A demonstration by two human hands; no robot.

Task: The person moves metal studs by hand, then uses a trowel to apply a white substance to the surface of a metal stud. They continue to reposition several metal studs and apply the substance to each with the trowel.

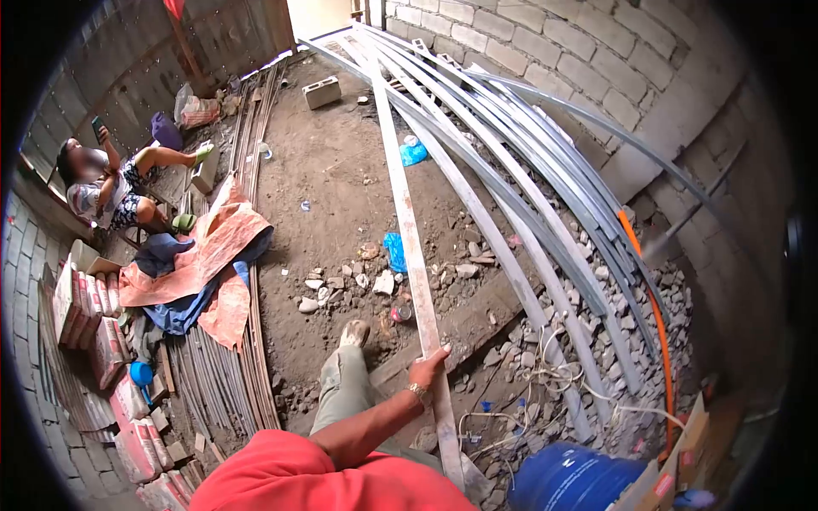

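Observation:
My left hand [429, 366] is closed around a long, pale metal beam [410, 230] with rusty stains. The beam slants up from below my hand, and its far end lies over a stack of metal beams [511, 170]. A watch or bracelet [418, 392] circles my left wrist, below the red sleeve. My right hand is outside the view. Under the beam, near my hand, a wooden plank [486, 328] lies on the dirt. A small red can [400, 314] sits just beyond my foot.
A person [98, 183] sits at left holding a phone. Orange and blue tarps [213, 255] cover thin metal rods [213, 383]; filled sacks [141, 451] stand beside them. Rubble [511, 375], an orange pipe [652, 298] and a blue drum [579, 479] are at right. A concrete block [321, 92] lies ahead.

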